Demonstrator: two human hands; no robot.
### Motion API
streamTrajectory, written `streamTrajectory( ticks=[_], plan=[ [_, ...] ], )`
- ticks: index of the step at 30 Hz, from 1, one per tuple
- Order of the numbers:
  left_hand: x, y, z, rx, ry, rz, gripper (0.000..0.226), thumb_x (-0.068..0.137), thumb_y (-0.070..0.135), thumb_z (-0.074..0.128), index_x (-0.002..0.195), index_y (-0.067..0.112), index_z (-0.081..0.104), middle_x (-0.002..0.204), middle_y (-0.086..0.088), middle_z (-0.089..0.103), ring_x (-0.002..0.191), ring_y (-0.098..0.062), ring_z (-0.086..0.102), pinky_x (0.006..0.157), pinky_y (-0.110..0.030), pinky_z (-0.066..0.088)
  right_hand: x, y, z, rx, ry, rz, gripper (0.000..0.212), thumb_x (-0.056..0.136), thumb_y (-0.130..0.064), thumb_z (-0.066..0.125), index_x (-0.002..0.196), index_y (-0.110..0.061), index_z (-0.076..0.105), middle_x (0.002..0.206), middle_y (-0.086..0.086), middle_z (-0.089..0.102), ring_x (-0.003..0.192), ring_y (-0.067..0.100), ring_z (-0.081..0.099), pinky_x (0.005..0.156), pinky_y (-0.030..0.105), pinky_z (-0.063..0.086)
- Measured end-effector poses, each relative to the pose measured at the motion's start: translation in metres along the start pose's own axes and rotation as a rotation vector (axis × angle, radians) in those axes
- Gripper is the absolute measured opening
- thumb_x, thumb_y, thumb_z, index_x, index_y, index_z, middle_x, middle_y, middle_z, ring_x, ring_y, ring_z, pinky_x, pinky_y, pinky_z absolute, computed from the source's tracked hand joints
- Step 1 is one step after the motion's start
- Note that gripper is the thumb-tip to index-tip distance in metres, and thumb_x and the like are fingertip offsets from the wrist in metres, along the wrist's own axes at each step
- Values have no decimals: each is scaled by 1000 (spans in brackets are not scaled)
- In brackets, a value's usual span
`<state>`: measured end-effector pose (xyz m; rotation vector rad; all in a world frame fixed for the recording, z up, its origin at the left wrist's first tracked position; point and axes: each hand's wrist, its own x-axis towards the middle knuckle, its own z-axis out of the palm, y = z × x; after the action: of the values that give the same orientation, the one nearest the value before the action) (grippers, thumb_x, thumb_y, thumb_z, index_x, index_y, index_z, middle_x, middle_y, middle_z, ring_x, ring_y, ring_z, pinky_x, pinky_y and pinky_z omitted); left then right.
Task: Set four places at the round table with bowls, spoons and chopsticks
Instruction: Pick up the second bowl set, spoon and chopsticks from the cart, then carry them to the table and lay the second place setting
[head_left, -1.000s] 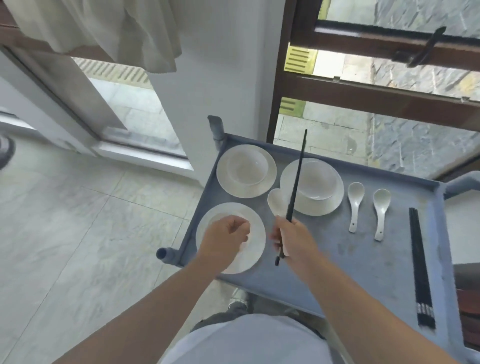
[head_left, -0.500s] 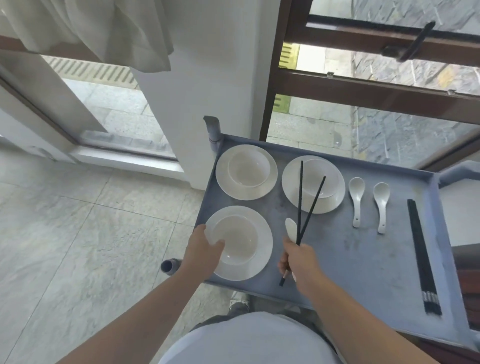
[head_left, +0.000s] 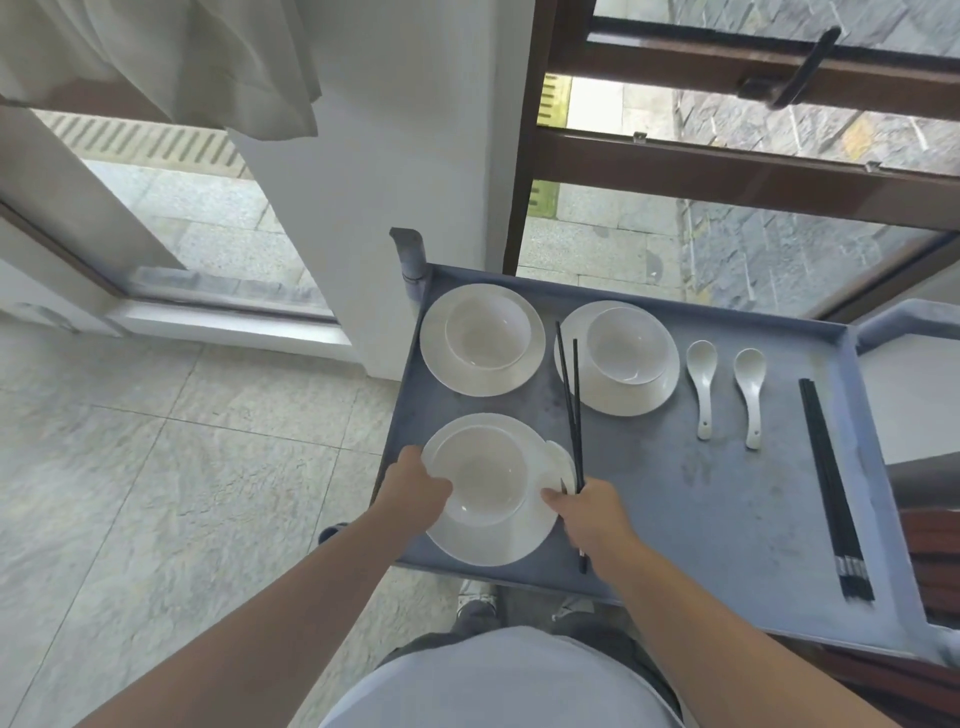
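Observation:
A grey cart tray (head_left: 675, 499) carries three white bowls on plates. My left hand (head_left: 415, 488) grips the left rim of the near bowl and plate (head_left: 483, 483). My right hand (head_left: 587, 514) touches that plate's right edge while holding a pair of black chopsticks (head_left: 571, 410) and a white spoon (head_left: 563, 462). Two more bowl sets stand at the back left (head_left: 485, 338) and back middle (head_left: 626, 353). Two loose white spoons (head_left: 702, 384) (head_left: 750, 395) lie to the right. A bundle of black chopsticks (head_left: 831, 488) lies near the tray's right edge.
A white pillar (head_left: 405, 156) and a brown window frame (head_left: 727, 156) stand right behind the cart. Tiled floor (head_left: 156, 467) spreads to the left, under a hanging curtain (head_left: 156, 57). Dark wood (head_left: 930, 545) shows at the right edge.
My left hand has shifted from above the near bowl to its left rim. My right hand has moved left with the chopsticks and spoon to the plate's right edge.

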<state>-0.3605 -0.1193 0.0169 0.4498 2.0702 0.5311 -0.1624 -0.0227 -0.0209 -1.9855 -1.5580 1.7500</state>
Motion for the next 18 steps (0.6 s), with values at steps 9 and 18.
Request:
streamTrajectory(
  ticks=[9,18],
  plan=[
    [-37,0,-1,-271,-46,-52,46,84,10,57,126,18,39,111,-7,53,105,-29,53,93,-53,52,-20,-2,-25,5,-76,-42,4,92,-19,65,90,-16,63,44,-5,48,40,15,39,43,27,33],
    [-117,-19,1,-777,77,-100,41,89,10,59,126,22,46,117,-10,55,107,-34,58,93,-58,52,-47,-46,-46,-114,-315,-187,7,92,-15,65,97,-11,63,47,0,35,39,14,28,42,28,25]
  ],
)
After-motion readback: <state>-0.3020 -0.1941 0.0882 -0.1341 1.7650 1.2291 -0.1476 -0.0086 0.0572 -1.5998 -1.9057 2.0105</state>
